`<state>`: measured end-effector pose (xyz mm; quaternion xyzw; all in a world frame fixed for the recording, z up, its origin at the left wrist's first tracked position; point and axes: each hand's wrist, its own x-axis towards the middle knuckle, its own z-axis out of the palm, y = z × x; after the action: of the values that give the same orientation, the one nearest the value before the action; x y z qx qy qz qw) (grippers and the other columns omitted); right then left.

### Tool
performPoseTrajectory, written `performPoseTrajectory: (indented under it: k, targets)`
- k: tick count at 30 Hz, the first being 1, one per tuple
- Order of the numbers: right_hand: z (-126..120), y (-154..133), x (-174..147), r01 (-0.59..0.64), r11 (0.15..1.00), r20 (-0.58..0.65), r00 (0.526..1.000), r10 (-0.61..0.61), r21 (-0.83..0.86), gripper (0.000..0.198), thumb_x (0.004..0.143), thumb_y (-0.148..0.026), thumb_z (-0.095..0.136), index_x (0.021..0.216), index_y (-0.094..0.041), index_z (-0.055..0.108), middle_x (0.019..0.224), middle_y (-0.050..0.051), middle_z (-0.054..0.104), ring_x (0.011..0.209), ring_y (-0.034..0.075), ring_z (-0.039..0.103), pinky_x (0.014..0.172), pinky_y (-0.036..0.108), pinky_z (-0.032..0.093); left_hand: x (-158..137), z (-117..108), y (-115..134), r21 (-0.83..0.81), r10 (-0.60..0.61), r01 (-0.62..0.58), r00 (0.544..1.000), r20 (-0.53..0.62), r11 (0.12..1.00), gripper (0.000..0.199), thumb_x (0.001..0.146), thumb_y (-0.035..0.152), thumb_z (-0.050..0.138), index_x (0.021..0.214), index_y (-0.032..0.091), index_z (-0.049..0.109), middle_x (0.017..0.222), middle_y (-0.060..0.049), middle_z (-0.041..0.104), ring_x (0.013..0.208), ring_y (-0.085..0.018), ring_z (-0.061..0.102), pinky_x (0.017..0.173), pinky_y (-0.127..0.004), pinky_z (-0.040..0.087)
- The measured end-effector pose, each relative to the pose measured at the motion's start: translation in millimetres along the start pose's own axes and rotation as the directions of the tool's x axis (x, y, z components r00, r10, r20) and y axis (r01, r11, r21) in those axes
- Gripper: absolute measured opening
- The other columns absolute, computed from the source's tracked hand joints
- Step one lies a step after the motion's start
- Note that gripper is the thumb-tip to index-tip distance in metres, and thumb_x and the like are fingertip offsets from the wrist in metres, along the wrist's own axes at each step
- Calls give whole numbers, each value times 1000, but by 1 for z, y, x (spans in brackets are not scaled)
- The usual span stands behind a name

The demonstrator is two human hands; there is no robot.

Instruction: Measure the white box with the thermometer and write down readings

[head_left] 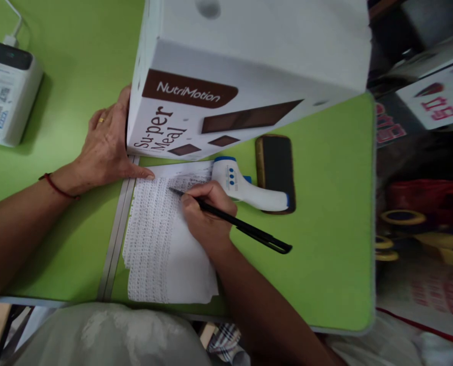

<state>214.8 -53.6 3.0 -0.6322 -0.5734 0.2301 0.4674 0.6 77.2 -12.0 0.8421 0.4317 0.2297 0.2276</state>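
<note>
My right hand [210, 211] is closed round a black pen [245, 224], its tip touching a sheet of paper [184, 259] covered in dense rows of small handwriting. The sheet's edge is uneven at the lower left. My left hand [106, 145] lies with fingers stretched out against the left side of a white NutriMotion box [180, 124]; its thumb reaches onto the top corner of the paper. Some of its fingertips are hidden by the box. Just beyond my right hand lies a white and blue infrared thermometer [245, 188], its handle resting over a dark phone [275, 168].
The green folding table [325, 254] has a metal seam [116, 239] left of the paper. A white power bank [8, 96] with a cable plugged in stands at the far left. Bags and printed packaging [435, 101] crowd the floor past the table's right edge.
</note>
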Motion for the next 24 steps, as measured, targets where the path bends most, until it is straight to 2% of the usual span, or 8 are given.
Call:
performPoseTrajectory:
  k: [3, 8, 13, 16, 20, 24]
  targets:
    - [0, 1, -1, -6, 1000, -18, 1000, 5, -15, 11, 71, -17, 58, 66, -25, 53, 56, -8, 55, 49, 11, 50, 47, 25, 44, 0, 1, -3, -12, 6, -6, 1000, 9, 1000, 132, 53, 106, 56, 155, 27, 29, 159, -8, 42, 147, -48, 33, 120, -69, 13]
    - [-1, 1, 0, 7, 1000, 1, 1000, -7, 21, 11, 72, -16, 60, 67, -25, 54, 58, -8, 57, 51, 11, 53, 49, 24, 46, 2, 0, 0, -25, 15, -16, 1000, -27, 1000, 128, 49, 104, 64, 147, 25, 40, 156, -12, 46, 144, -49, 40, 121, -66, 20]
    - [-1, 4, 0, -64, 990, -17, 998, 67, 127, 9, 75, -16, 60, 77, -25, 59, 59, -8, 56, 48, 9, 50, 47, 23, 44, 3, -1, 2, -6, 8, -8, 1000, -19, 1000, 132, 48, 102, 67, 146, 19, 40, 155, -18, 46, 141, -49, 44, 121, -66, 25]
    - [0, 5, -1, -82, 989, -9, 996, 83, 125, 8, 77, -18, 61, 82, -24, 62, 63, -7, 61, 51, 10, 54, 48, 24, 47, 1, 0, 1, 21, 34, -33, 998, -50, 999, 127, 53, 97, 73, 150, 24, 37, 152, -15, 50, 142, -46, 45, 122, -63, 26]
    - [2, 7, -1, -42, 998, -71, 996, 45, 43, 7, 75, -18, 65, 76, -24, 61, 67, -6, 64, 58, 11, 60, 55, 25, 53, -2, 1, 0, 53, 63, -60, 996, -58, 997, 124, 57, 90, 78, 155, 28, 32, 152, -13, 50, 142, -45, 46, 121, -63, 27]
    - [4, 9, -1, 7, 999, -123, 992, -2, 41, 9, 74, -17, 60, 78, -25, 59, 64, -7, 60, 53, 10, 56, 50, 24, 48, -1, 0, 1, 58, 58, -56, 997, -45, 997, 120, 59, 93, 73, 153, 29, 36, 155, -13, 48, 143, -45, 45, 120, -63, 28]
